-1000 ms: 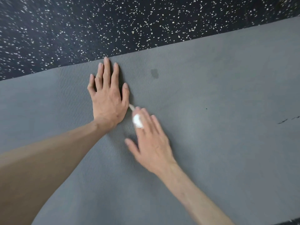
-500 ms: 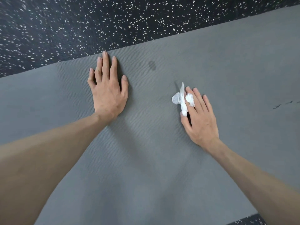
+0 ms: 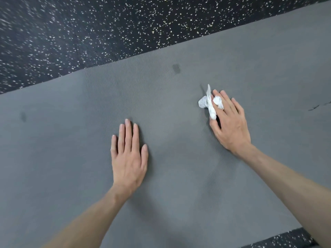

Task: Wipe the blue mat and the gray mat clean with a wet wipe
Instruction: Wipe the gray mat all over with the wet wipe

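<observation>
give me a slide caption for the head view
Right hand presses a wet wipe on the gray mat; left hand rests flat.

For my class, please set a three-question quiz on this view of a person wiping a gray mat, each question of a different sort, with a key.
1. True or false: the left hand lies flat, fingers straight, on the ribbed gray foam mat.
2. Which hand holds the crumpled white wet wipe? A) left B) right C) neither
3. Fill in: beyond the mat's far edge lies black floor speckled with ____ flecks.

Key: 1 true. 2 B: the right hand presses the wipe onto the mat. 3 white.
</observation>
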